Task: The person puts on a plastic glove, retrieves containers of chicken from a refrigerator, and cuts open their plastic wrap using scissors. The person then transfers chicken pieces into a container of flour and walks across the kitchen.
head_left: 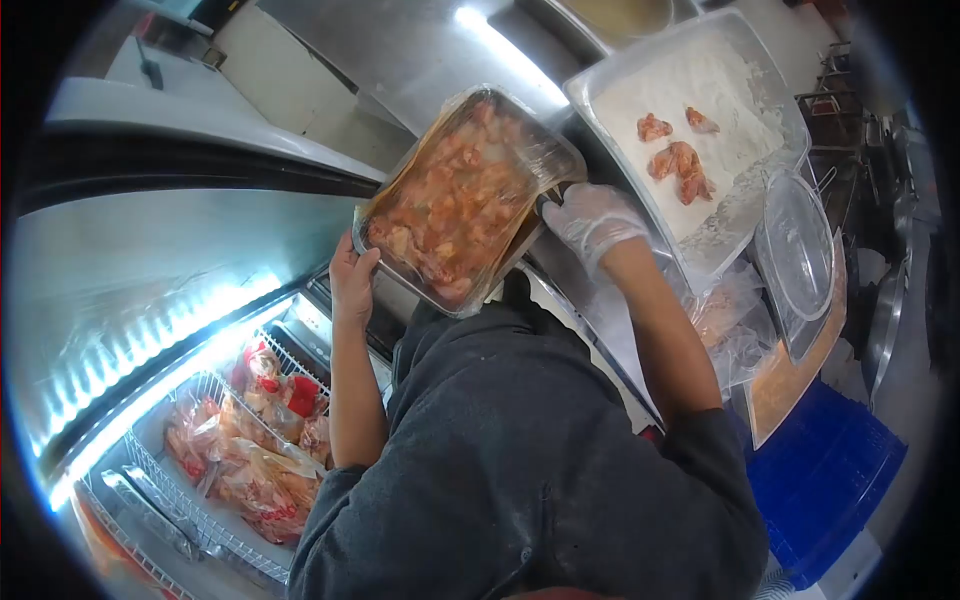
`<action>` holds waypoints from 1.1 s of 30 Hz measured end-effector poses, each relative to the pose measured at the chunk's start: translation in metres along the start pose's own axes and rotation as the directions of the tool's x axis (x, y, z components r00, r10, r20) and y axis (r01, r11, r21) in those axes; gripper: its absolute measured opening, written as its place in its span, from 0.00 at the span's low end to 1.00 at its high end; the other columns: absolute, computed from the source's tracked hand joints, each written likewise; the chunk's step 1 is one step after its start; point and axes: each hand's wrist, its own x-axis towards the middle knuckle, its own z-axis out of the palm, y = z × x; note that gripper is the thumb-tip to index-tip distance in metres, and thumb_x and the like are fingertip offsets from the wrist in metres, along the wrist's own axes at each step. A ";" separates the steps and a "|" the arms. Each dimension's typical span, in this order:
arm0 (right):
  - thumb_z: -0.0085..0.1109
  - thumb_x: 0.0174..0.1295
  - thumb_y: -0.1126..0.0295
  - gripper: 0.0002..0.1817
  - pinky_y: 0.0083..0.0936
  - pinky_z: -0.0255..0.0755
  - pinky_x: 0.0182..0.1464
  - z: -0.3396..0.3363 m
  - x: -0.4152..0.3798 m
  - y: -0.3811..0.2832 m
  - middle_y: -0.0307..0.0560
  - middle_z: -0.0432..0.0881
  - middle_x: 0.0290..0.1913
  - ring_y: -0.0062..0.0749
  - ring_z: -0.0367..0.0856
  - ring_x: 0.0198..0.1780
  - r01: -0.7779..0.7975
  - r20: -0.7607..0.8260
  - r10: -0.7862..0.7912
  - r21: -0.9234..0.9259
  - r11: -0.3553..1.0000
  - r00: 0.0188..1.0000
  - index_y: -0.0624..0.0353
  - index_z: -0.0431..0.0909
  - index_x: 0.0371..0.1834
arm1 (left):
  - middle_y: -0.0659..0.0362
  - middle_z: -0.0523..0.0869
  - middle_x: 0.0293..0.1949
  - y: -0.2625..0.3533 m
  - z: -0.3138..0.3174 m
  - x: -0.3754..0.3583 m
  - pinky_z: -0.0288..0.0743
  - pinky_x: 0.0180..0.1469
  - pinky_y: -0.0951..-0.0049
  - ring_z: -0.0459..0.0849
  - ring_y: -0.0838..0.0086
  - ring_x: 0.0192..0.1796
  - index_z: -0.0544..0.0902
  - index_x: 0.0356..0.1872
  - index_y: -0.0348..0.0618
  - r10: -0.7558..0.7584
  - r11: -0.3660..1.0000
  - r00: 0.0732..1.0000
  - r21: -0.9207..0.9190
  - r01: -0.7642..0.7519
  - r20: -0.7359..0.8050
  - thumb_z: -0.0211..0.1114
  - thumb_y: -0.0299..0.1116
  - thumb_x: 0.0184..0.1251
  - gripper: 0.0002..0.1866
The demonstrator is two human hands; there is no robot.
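Nearest, at the bottom centre of the frame, was the person's dark shirt (pixel 520 440), with both forearms reaching up past it. The tray (pixel 362 232) of raw meat pieces (pixel 440 200) lay above the shirt, just left of the frame's centre, under wrinkled plastic wrap (pixel 515 185). The bare left hand (pixel 352 275) was holding its lower left corner, thumb by the rim. The right hand (pixel 595 220), in a clear glove, was at the tray's right edge; its fingertips were hidden, so whether they gripped the rim could not be told.

If that right side was poorly held, the weight could have twisted on the left hand's corner grip and tipped the pieces towards the shirt. A slick glove or wet rim would probably have made this likelier, and the thin wrap looked unlikely to stop a spill.

At the lower left, bags of meat (pixel 265 470) sat in wire baskets (pixel 200 518) within a lit, open freezer; a tray dropped that way could have landed on them.

Farther off, at the upper right, a tub (pixel 577 92) of flour (pixel 735 110) held a few meat pieces. A careless swing to that side could have knocked its wall and scattered flour.
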 end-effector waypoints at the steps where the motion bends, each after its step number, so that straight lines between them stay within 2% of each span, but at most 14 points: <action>1: 0.53 0.70 0.46 0.28 0.47 0.78 0.58 -0.004 -0.006 0.003 0.63 0.88 0.49 0.58 0.86 0.53 0.124 0.033 -0.121 -0.115 0.986 0.992 0.64 0.85 0.47 | 0.55 0.84 0.61 0.001 0.001 -0.001 0.73 0.67 0.72 0.83 0.72 0.61 0.71 0.71 0.31 0.007 1.000 1.000 0.001 -0.007 0.005 0.60 0.18 0.69 0.28; 5: 0.49 0.70 0.44 0.29 0.46 0.77 0.57 -0.005 -0.018 0.032 0.61 0.87 0.44 0.58 0.86 0.50 0.460 0.207 -0.413 -0.309 0.833 0.887 0.62 0.86 0.44 | 0.55 0.85 0.60 -0.005 0.006 -0.004 0.74 0.65 0.74 0.84 0.74 0.59 0.70 0.71 0.33 0.015 0.997 0.999 -0.076 -0.018 -0.043 0.60 0.22 0.75 0.25; 8: 0.49 0.70 0.45 0.28 0.47 0.76 0.54 -0.022 -0.030 0.024 0.62 0.86 0.41 0.58 0.85 0.48 0.336 0.324 -0.277 -0.141 0.931 0.904 0.61 0.87 0.39 | 0.54 0.85 0.59 -0.013 0.007 -0.004 0.75 0.65 0.73 0.84 0.74 0.59 0.70 0.71 0.33 0.033 0.985 0.998 -0.168 -0.041 -0.055 0.60 0.22 0.75 0.25; 12: 0.49 0.70 0.46 0.28 0.47 0.76 0.53 -0.013 -0.031 0.002 0.63 0.86 0.41 0.58 0.85 0.48 0.396 0.473 -0.281 -0.161 0.904 0.835 0.62 0.86 0.35 | 0.55 0.86 0.59 -0.006 0.015 -0.006 0.75 0.66 0.72 0.84 0.74 0.59 0.71 0.72 0.33 0.058 0.980 0.997 -0.186 -0.068 -0.056 0.60 0.23 0.74 0.26; 14: 0.49 0.71 0.46 0.29 0.48 0.76 0.53 -0.003 -0.036 -0.001 0.63 0.86 0.40 0.59 0.85 0.46 0.276 0.256 -0.230 -0.160 0.948 0.939 0.63 0.86 0.34 | 0.55 0.85 0.59 -0.006 0.012 -0.005 0.75 0.66 0.72 0.84 0.74 0.59 0.71 0.72 0.33 0.059 0.983 0.998 -0.175 -0.064 -0.033 0.60 0.23 0.74 0.27; 15: 0.49 0.71 0.46 0.29 0.48 0.76 0.53 -0.005 -0.037 -0.002 0.63 0.86 0.40 0.59 0.85 0.46 0.283 0.257 -0.236 -0.163 0.945 0.937 0.63 0.86 0.34 | 0.55 0.85 0.60 -0.006 0.008 -0.005 0.75 0.66 0.71 0.84 0.74 0.60 0.71 0.72 0.33 0.061 0.985 0.998 -0.159 -0.063 -0.014 0.61 0.23 0.73 0.27; 17: 0.46 0.74 0.53 0.24 0.46 0.77 0.55 -0.011 -0.039 -0.002 0.64 0.86 0.46 0.59 0.86 0.49 0.205 0.187 -0.162 -0.241 0.949 0.969 0.62 0.85 0.47 | 0.55 0.85 0.60 -0.009 0.007 -0.004 0.75 0.67 0.71 0.84 0.74 0.60 0.71 0.72 0.32 0.061 0.986 0.997 -0.154 -0.067 -0.045 0.61 0.23 0.73 0.27; 20: 0.50 0.70 0.47 0.28 0.49 0.77 0.53 -0.002 -0.040 0.001 0.64 0.86 0.41 0.60 0.86 0.46 0.230 0.217 -0.195 -0.152 0.961 0.957 0.64 0.86 0.39 | 0.55 0.85 0.60 -0.009 0.010 -0.004 0.74 0.67 0.72 0.84 0.73 0.60 0.71 0.72 0.32 0.062 0.985 0.996 -0.155 -0.071 -0.066 0.61 0.23 0.73 0.27; 21: 0.50 0.70 0.47 0.28 0.49 0.77 0.52 0.005 -0.035 0.006 0.64 0.86 0.42 0.60 0.85 0.46 0.409 0.271 -0.384 -0.043 0.911 0.883 0.64 0.86 0.41 | 0.55 0.85 0.60 -0.009 0.011 -0.004 0.74 0.67 0.72 0.83 0.73 0.61 0.71 0.72 0.32 0.067 0.984 0.996 -0.159 -0.076 -0.059 0.62 0.23 0.73 0.28; 22: 0.50 0.70 0.47 0.28 0.49 0.77 0.52 0.015 -0.032 0.004 0.64 0.86 0.42 0.60 0.85 0.46 0.414 0.271 -0.387 -0.047 0.909 0.881 0.64 0.86 0.41 | 0.55 0.85 0.60 -0.009 0.010 -0.004 0.74 0.67 0.72 0.83 0.73 0.61 0.71 0.72 0.32 0.070 0.984 0.996 -0.162 -0.080 -0.063 0.62 0.23 0.73 0.28; 24: 0.50 0.71 0.46 0.28 0.50 0.77 0.52 0.034 -0.028 -0.011 0.64 0.86 0.41 0.61 0.85 0.46 0.348 0.271 -0.350 0.057 0.936 0.897 0.64 0.86 0.41 | 0.56 0.83 0.62 -0.009 0.007 -0.003 0.75 0.67 0.70 0.83 0.71 0.61 0.71 0.73 0.35 0.060 0.986 0.998 -0.156 -0.063 -0.027 0.60 0.23 0.73 0.28; 28: 0.50 0.70 0.46 0.29 0.50 0.76 0.52 0.037 -0.022 -0.030 0.65 0.86 0.43 0.62 0.85 0.46 0.257 0.205 -0.252 0.007 0.967 0.946 0.64 0.86 0.42 | 0.55 0.84 0.62 -0.010 0.006 -0.002 0.76 0.66 0.70 0.83 0.71 0.61 0.70 0.73 0.34 0.079 0.990 0.996 -0.111 -0.083 -0.036 0.60 0.23 0.73 0.28; 30: 0.52 0.71 0.48 0.26 0.49 0.76 0.57 0.032 -0.024 -0.030 0.65 0.86 0.49 0.58 0.85 0.53 0.148 0.084 -0.146 -0.020 0.989 0.986 0.61 0.86 0.51 | 0.54 0.83 0.62 -0.010 0.006 -0.004 0.75 0.67 0.70 0.83 0.71 0.61 0.70 0.73 0.34 0.066 0.988 0.998 -0.141 -0.069 -0.023 0.60 0.23 0.73 0.28; 33: 0.51 0.69 0.46 0.28 0.50 0.76 0.54 0.028 -0.030 -0.014 0.66 0.86 0.44 0.61 0.85 0.48 0.261 -0.035 -0.261 -0.019 0.965 0.965 0.64 0.86 0.42 | 0.55 0.84 0.61 -0.009 0.008 -0.006 0.74 0.67 0.71 0.83 0.72 0.60 0.70 0.74 0.33 0.067 0.993 0.997 -0.097 -0.069 -0.030 0.61 0.23 0.72 0.29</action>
